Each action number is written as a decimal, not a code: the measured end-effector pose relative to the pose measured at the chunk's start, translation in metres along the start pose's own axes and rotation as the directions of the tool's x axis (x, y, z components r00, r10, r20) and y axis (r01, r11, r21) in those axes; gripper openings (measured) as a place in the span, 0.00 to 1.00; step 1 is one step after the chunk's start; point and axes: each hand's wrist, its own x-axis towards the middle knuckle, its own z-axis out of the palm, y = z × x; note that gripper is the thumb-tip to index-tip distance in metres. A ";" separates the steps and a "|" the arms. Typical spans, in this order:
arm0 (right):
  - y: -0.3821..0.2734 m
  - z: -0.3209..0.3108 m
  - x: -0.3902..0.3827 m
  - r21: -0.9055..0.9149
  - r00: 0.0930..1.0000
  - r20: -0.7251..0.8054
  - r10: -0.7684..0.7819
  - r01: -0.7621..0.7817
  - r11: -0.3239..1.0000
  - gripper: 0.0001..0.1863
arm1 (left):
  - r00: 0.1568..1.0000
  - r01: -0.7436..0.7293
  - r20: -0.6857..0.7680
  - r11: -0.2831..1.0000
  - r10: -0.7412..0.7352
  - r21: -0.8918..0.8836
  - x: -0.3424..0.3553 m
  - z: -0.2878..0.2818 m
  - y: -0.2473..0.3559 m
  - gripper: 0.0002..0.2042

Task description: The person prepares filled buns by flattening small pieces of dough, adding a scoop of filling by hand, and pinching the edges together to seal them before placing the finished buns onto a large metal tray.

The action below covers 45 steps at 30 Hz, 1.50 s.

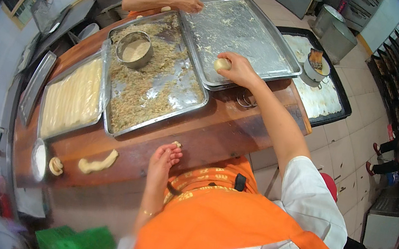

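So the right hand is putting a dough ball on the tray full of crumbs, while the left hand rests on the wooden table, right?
Not quite. The head view shows the right hand setting the dough ball on the nearly bare steel tray, not the crumb tray beside it. The left hand does rest on the wooden table.
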 end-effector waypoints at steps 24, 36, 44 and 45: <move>-0.017 0.001 -0.132 -0.423 0.961 -0.271 0.060 -0.175 0.889 0.14 | 0.998 -0.030 -0.062 0.998 0.027 -0.048 -0.009 -0.037 -0.009 0.12; 0.021 -0.010 -0.153 -0.578 0.991 -0.121 -0.065 -0.018 0.816 0.10 | 0.993 -0.050 -0.106 0.997 0.043 -0.065 -0.021 -0.041 -0.005 0.13; 0.032 -0.046 -0.185 -0.596 0.986 -0.163 0.016 -0.111 0.796 0.13 | 0.930 -0.270 -0.218 0.952 0.297 0.145 -0.024 -0.059 0.021 0.09; 0.014 -0.050 -0.179 -0.605 0.979 -0.203 -0.028 -0.103 0.790 0.11 | 0.905 -0.323 -0.218 0.923 0.365 0.207 -0.029 -0.056 0.033 0.08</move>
